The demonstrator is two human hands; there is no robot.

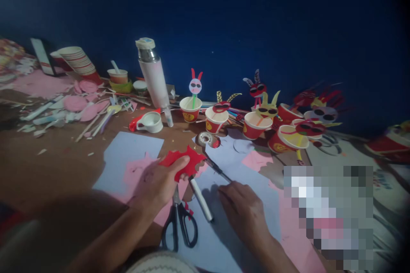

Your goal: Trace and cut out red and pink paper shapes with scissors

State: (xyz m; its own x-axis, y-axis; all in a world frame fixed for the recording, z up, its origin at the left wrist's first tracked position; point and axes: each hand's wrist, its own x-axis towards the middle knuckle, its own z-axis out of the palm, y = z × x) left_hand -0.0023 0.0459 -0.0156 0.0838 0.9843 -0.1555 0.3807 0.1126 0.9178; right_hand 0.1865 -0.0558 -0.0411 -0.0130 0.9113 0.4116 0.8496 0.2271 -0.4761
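My left hand (169, 179) pinches a red paper cutout (191, 163) with a jagged edge, thumb on top. My right hand (245, 204) is closed at the near end of a slim dark pen-like tool (219, 169), whose far end points toward the red paper; its exact kind is unclear. Between my hands a white marker (201, 200) lies at a slant. Black-handled scissors (179, 222) rest below my left hand, their blades partly hidden by it. Under everything lie white paper sheets (256, 230) and pink paper (291, 222).
Decorated paper cups (191, 111) with paper faces stand along the back. A white bottle (153, 79) leans near a tape dispenser (150, 122) and a tape roll (205, 138). Stacked cups (80, 64), pink paper pieces (75, 103) and sticks lie left. A blurred patch covers the right.
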